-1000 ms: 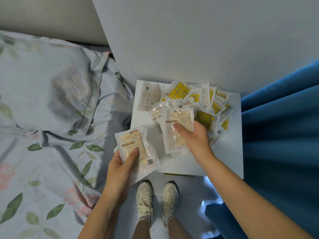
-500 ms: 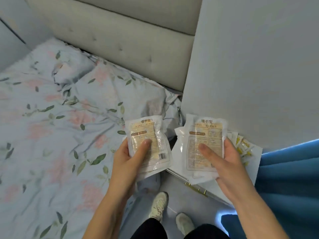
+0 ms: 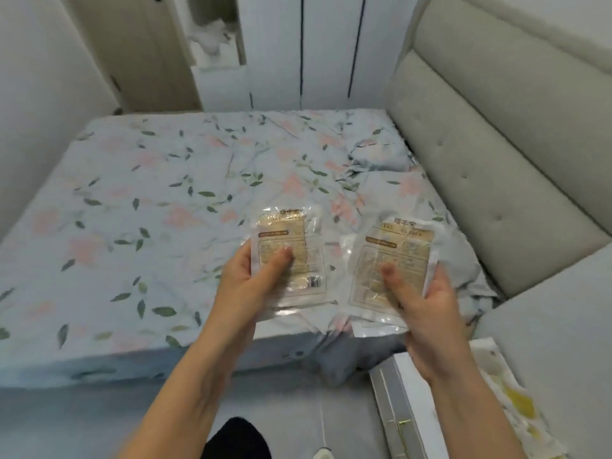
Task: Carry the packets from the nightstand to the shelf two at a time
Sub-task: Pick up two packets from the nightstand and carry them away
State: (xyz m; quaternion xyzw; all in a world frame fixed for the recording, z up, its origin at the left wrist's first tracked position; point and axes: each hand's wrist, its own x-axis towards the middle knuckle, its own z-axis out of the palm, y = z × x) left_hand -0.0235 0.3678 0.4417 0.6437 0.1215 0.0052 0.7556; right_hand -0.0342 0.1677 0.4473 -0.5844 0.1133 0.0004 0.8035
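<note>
My left hand (image 3: 246, 279) grips one packet (image 3: 288, 256), thumb on its front, centre frame. My right hand (image 3: 427, 303) grips a second packet (image 3: 392, 270) just right of it, packets apart. Behind both: bed (image 3: 149, 193) with floral sheet, rumpled pillow (image 3: 377, 154) upper right, padded headboard (image 3: 490, 144) at right. Nightstand (image 3: 407, 415) lower right, more packets (image 3: 510, 399) on it, blurred. White wardrobe doors (image 3: 324, 48) along top.

floral bed (image 3: 149, 200), grey headboard (image 3: 496, 154)
</note>
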